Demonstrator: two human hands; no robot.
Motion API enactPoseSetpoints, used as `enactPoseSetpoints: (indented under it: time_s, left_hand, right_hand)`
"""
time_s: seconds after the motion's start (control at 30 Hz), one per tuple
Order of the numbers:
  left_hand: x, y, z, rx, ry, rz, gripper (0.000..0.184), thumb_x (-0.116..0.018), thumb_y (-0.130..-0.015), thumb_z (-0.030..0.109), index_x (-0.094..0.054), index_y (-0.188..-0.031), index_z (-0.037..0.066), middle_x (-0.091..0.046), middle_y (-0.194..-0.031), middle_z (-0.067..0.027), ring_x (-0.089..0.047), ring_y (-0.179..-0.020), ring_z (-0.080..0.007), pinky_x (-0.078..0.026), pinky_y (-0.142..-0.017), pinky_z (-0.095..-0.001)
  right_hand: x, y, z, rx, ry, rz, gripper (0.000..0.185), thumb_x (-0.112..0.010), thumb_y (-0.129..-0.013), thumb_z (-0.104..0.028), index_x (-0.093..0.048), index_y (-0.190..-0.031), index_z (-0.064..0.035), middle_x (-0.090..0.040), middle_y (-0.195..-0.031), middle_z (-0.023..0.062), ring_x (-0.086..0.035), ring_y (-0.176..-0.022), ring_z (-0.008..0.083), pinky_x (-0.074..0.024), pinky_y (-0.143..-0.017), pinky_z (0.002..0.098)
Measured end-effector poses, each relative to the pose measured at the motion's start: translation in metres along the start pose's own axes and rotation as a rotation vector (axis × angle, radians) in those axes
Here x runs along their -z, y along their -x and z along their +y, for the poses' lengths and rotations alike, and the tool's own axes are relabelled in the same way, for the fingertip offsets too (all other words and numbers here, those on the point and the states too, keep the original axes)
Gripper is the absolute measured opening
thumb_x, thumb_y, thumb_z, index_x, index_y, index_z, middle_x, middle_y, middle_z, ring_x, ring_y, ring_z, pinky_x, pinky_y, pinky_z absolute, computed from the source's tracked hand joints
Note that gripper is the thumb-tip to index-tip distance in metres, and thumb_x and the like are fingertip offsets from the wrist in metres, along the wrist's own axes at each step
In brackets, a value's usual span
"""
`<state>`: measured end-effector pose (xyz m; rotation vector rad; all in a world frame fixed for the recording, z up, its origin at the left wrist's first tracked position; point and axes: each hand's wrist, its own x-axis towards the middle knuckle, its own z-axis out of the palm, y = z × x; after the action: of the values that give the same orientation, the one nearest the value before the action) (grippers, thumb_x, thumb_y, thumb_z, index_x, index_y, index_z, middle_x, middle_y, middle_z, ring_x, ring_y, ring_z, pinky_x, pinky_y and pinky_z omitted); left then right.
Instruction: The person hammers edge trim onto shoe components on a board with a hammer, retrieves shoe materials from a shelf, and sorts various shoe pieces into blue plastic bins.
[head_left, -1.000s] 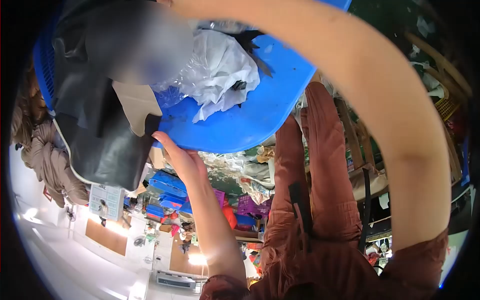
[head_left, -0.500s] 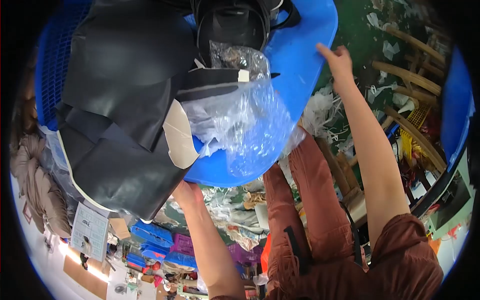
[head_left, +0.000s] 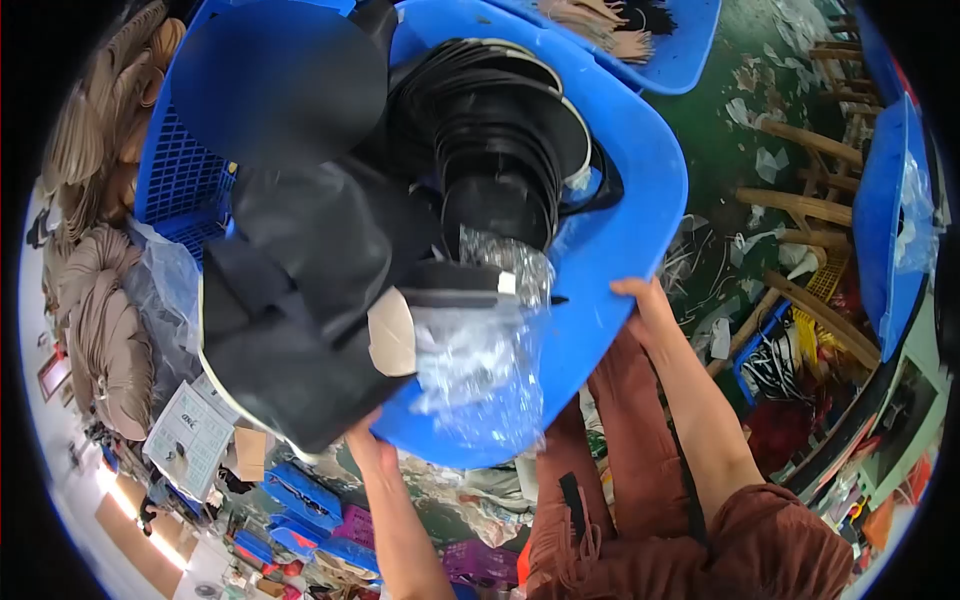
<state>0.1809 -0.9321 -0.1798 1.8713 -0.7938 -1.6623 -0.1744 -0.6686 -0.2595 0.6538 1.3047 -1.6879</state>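
Observation:
A large blue plastic tray (head_left: 625,200) lies in front of me. It carries stacked black curved pieces (head_left: 495,170), black sheet material (head_left: 300,350) with a pale underside, and crumpled clear plastic film (head_left: 490,370). My left hand (head_left: 370,445) is closed on the near left rim, its fingers partly hidden beneath the tray and black sheet. On the right rim, my right hand (head_left: 645,305) grips with the thumb on top; the other fingers are under the edge.
Another blue tray (head_left: 690,50) with beige fringed pieces sits at the far side. A blue crate (head_left: 185,190) and brown bundles (head_left: 110,350) are at left. Wooden stool legs (head_left: 800,205) stand at right, and plastic scraps litter the green floor.
My right hand, off the tray before, now holds its right rim. The tray appears lower in view, and more of the black stack and the far tray shows.

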Motion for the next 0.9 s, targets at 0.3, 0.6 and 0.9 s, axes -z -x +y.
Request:
enactPoseSetpoints:
  time_s: [0.3,0.6,0.9]
  left_hand:
    - [0.242,0.13,-0.094,0.129,0.556,0.319,0.044,-0.05,-0.099,0.013,-0.048,-0.141,-0.001,-0.056,-0.137,-0.0177,-0.054,-0.126,-0.0336,-0.042,-0.111,-0.0483]
    - [0.391,0.118,-0.226,0.334,0.444,0.595,0.043,-0.05,-0.1,0.014,-0.049,-0.139,-0.002,-0.057,-0.136,-0.0183,-0.054,-0.126,-0.0328,-0.042,-0.111,-0.0485]
    - [0.546,0.047,-0.307,0.376,0.469,0.586,0.041,-0.049,-0.101,0.015,-0.05,-0.137,-0.003,-0.057,-0.135,-0.0189,-0.055,-0.126,-0.0319,-0.043,-0.11,-0.0486]
  right_hand:
    - [-0.047,0.134,0.093,-0.217,0.247,-0.208,0.039,-0.065,-0.079,0.006,-0.063,-0.118,0.0029,-0.07,-0.108,0.0119,-0.068,-0.098,0.0211,-0.0548,-0.088,0.0369]
    - [-0.063,0.112,0.304,-0.534,0.485,-0.318,0.042,-0.067,-0.078,0.002,-0.061,-0.12,0.0027,-0.067,-0.102,0.0082,-0.063,-0.092,0.0169,-0.0501,-0.083,0.032]
    - [-0.03,0.038,0.434,-0.593,0.523,-0.168,0.045,-0.062,-0.077,0.001,-0.06,-0.122,-0.0017,-0.064,-0.1,0.0074,-0.06,-0.089,0.0175,-0.0485,-0.08,0.0326]
